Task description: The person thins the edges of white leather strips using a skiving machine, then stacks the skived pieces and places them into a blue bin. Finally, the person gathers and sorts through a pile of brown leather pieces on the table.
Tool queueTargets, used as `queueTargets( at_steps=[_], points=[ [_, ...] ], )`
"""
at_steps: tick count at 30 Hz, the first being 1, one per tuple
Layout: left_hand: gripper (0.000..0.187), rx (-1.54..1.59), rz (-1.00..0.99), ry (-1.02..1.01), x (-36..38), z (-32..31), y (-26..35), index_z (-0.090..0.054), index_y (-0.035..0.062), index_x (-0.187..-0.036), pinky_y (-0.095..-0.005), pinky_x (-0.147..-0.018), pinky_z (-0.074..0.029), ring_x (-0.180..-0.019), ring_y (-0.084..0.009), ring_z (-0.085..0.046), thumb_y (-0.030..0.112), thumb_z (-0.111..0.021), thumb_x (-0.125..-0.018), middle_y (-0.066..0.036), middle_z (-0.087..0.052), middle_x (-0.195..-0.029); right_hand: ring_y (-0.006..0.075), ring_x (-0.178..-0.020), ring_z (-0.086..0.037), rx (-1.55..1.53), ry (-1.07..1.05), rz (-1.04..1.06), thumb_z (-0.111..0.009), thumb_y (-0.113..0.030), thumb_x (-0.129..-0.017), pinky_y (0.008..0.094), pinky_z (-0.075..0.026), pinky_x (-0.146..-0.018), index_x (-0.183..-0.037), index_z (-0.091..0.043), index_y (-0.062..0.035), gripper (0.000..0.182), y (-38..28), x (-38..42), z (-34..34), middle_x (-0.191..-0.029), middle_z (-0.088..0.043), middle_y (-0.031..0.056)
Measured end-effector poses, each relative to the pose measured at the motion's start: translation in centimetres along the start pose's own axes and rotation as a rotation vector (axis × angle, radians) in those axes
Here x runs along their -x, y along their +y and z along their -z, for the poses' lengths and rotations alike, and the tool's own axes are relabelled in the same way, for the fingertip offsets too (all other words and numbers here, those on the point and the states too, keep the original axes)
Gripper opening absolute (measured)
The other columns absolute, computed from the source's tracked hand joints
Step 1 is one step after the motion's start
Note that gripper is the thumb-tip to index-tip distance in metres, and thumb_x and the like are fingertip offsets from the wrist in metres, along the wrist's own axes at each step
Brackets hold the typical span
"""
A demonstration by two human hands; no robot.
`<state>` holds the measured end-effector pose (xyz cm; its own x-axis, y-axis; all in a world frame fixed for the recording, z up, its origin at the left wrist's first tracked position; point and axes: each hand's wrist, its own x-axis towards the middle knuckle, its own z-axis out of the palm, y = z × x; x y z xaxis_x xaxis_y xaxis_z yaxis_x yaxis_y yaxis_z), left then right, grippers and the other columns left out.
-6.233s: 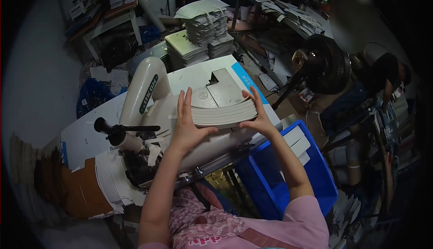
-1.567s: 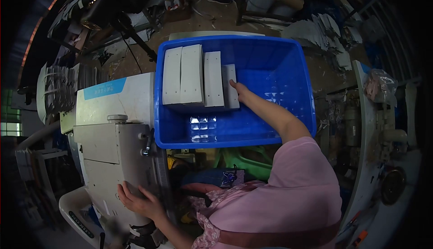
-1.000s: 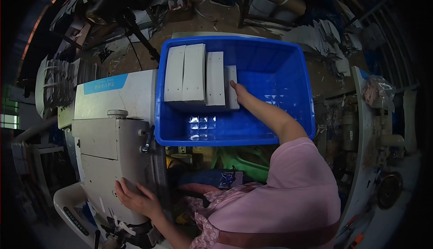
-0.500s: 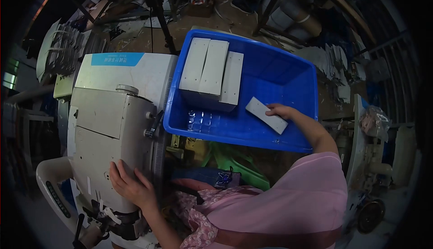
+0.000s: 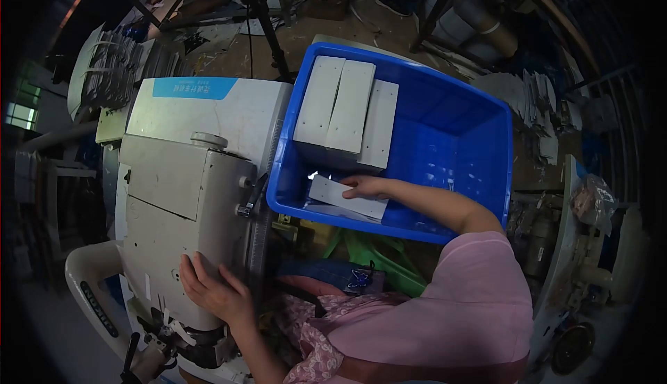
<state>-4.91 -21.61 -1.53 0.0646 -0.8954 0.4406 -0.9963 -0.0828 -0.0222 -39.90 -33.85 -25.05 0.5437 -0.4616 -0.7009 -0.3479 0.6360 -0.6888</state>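
Inside the near left part of the blue plastic bin (image 5: 458, 224), my right hand (image 5: 367, 186) grips a flat white strip (image 5: 328, 191) with small dark dots, thumb and fingers at its upper edge. Another pale edge shows just beneath that strip. Stacks of similar white strips (image 5: 351, 106) stand against the bin's left side, behind my hand. My left hand (image 5: 217, 292) lies with fingers spread on the casing of a beige sewing machine (image 5: 167, 224) and holds nothing.
A metal lever (image 5: 252, 200) juts from the machine toward the bin. Green plastic (image 5: 389, 262) hangs below the bin's near edge. Bundled sheets (image 5: 111, 71) are piled at the far left, and more sheets (image 5: 535, 106) lie right of the bin.
My right hand has carried the white strip leftward across the bin, to just in front of the stacks. My left hand stays on the machine. The whole view has shifted slightly.
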Motion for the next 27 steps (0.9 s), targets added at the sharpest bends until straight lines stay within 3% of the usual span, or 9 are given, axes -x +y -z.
queueTargets(
  at_steps=[4,7,10,13,16,25,27],
  points=[
    [0.046,-0.012,-0.005,0.000,-0.1,0.0,0.1,-0.043,0.0023,-0.137,-0.0518,-0.108,-0.032,-0.131,-0.0395,-0.039,0.015,-0.054,-0.094,-0.020,-0.041,-0.143,0.0202,-0.117,-0.054,0.132,0.082,0.097,-0.065,-0.027,-0.092,0.0353,-0.041,-0.101,-0.139,-0.050,-0.0054,0.054,0.3,-3.6,-1.4,-0.128,-0.060,0.0105],
    [0.049,-0.004,-0.008,0.001,0.1,-0.2,-0.2,-0.041,0.0028,-0.139,-0.0509,-0.109,-0.030,-0.133,-0.0391,-0.038,0.015,-0.054,-0.093,-0.020,-0.040,-0.144,0.0249,-0.116,-0.056,0.269,0.125,0.009,-0.064,-0.034,-0.091,0.0369,-0.042,-0.100,-0.136,-0.053,-0.0063,0.054,-0.1,-4.9,-1.5,-0.127,-0.061,0.0152],
    [0.050,0.006,-0.002,-0.005,0.2,-0.2,-0.2,-0.041,0.0030,-0.140,-0.0503,-0.109,-0.029,-0.133,-0.0388,-0.037,0.016,-0.054,-0.093,-0.020,-0.039,-0.145,0.0321,-0.118,-0.057,0.601,0.130,0.064,-0.059,-0.038,-0.092,0.0399,-0.043,-0.100,-0.138,-0.050,-0.0078,0.057,-1.0,-4.0,-1.4,-0.128,-0.059,0.0211],
    [0.050,-0.003,0.000,-0.013,0.1,-0.2,-0.2,-0.041,0.0031,-0.140,-0.0502,-0.109,-0.029,-0.133,-0.0387,-0.037,0.016,-0.054,-0.093,-0.020,-0.039,-0.145,0.0374,-0.119,-0.055,0.746,0.202,0.061,-0.053,-0.039,-0.093,0.0424,-0.043,-0.101,-0.141,-0.045,-0.0072,0.058,-1.2,-4.7,-2.3,-0.128,-0.058,0.0239],
    [0.050,0.013,0.005,-0.026,0.2,0.0,-0.2,-0.041,0.0032,-0.139,-0.0501,-0.109,-0.029,-0.133,-0.0386,-0.037,0.015,-0.054,-0.093,-0.020,-0.038,-0.145,0.0391,-0.123,-0.053,0.677,0.212,0.004,-0.051,-0.040,-0.090,0.0435,-0.042,-0.103,-0.146,-0.035,-0.0027,0.069,-1.8,-5.6,-3.3,-0.134,-0.053,0.0256],
    [0.061,0.112,0.160,-0.225,-0.5,3.0,1.0,-0.029,0.0017,-0.148,-0.0553,-0.115,-0.017,-0.140,-0.0365,-0.031,0.021,-0.054,-0.096,-0.018,-0.032,-0.151,0.0386,-0.133,-0.043,0.441,0.279,0.149,-0.050,-0.045,-0.091,0.0406,-0.035,-0.110,-0.146,-0.033,-0.0005,0.073,-0.8,-4.9,-3.8,-0.144,-0.043,0.0260],
    [0.063,0.171,0.162,-0.213,-0.6,4.1,1.7,-0.027,0.0003,-0.149,-0.0558,-0.115,-0.016,-0.142,-0.0366,-0.029,0.022,-0.054,-0.096,-0.019,-0.031,-0.152,0.0381,-0.134,-0.043,0.532,0.282,0.152,-0.052,-0.046,-0.090,0.0400,-0.035,-0.110,-0.147,-0.031,-0.0010,0.076,-1.1,-4.7,-4.0,-0.145,-0.042,0.0258]
  ],
)
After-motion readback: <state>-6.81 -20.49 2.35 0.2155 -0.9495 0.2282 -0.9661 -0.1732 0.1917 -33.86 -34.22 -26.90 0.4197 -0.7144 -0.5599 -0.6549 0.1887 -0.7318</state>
